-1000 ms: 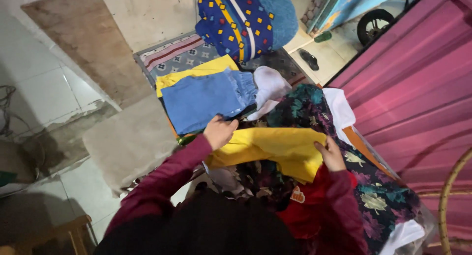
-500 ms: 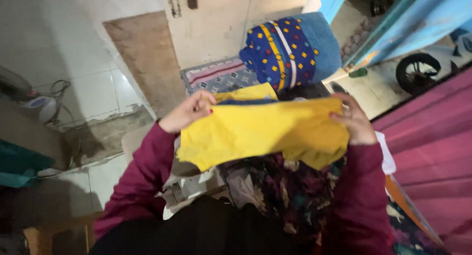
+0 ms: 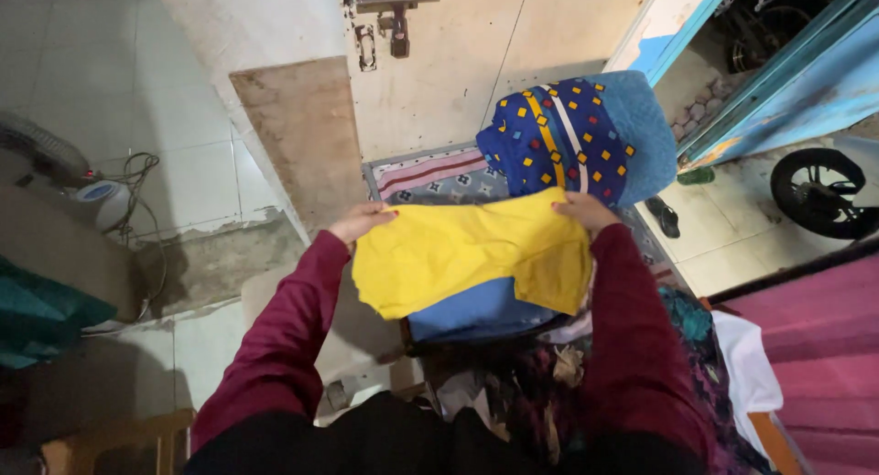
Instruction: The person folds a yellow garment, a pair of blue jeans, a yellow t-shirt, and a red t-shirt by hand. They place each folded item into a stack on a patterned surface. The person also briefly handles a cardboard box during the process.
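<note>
Matt yellow cloth (image 3: 458,251), soft blue folded fabric (image 3: 476,312), glossy floor tiles (image 3: 751,246), dull metal door latch (image 3: 394,8).

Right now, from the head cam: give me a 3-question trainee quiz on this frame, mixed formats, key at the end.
1. True or false: both hands grip the yellow cloth along its top edge.
2. Multiple choice: what lies directly under the yellow cloth? A) a folded blue garment B) a white towel C) a green bottle
3. Short answer: what stands just beyond the cloth, near the right hand?

Key
1. True: the left hand and the right hand each pinch a top corner.
2. A: the folded blue garment shows below the yellow one.
3. A dark blue patterned bundle with yellow squares, against a lighter blue towel.
</note>
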